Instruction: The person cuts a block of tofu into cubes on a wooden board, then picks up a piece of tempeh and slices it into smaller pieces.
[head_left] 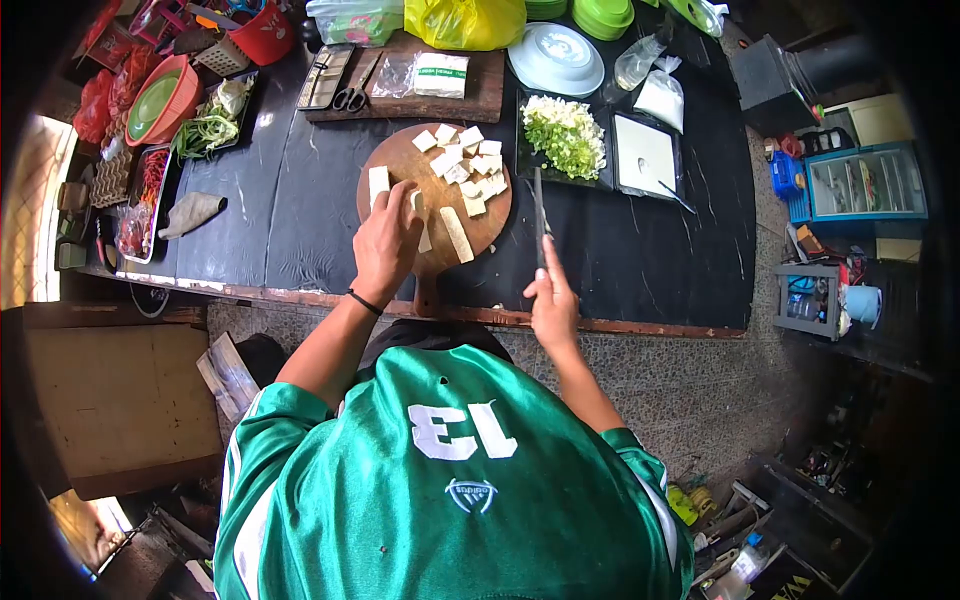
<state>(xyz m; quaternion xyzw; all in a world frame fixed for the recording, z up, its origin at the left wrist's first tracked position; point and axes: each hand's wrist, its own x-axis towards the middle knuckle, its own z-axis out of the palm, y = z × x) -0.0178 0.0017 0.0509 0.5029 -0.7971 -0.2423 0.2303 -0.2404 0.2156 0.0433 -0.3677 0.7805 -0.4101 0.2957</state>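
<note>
On a round wooden cutting board (375, 160) lie pale, grainy pieces that look like tempeh. Cut cubes (470, 165) are heaped at its upper right. One long tempeh strip (456, 235) lies apart near the right edge, and another strip (378, 183) is at the left, by my fingers. My left hand (388, 240) is over the board's left side with bent fingers closed around a tempeh strip (421, 225), partly hidden by them. Right of the board, my right hand (553, 300) grips a knife (540, 215) by its handle, the blade pointing away from me.
Beyond the knife, a black tray (540, 172) holds chopped green and white vegetables, beside a white slab (643, 155). A wooden board (490, 95) carries scissors (350, 98) and a wrapped package (440, 75). A cloth (192, 213) lies left; the table edge (640, 325) is near my body.
</note>
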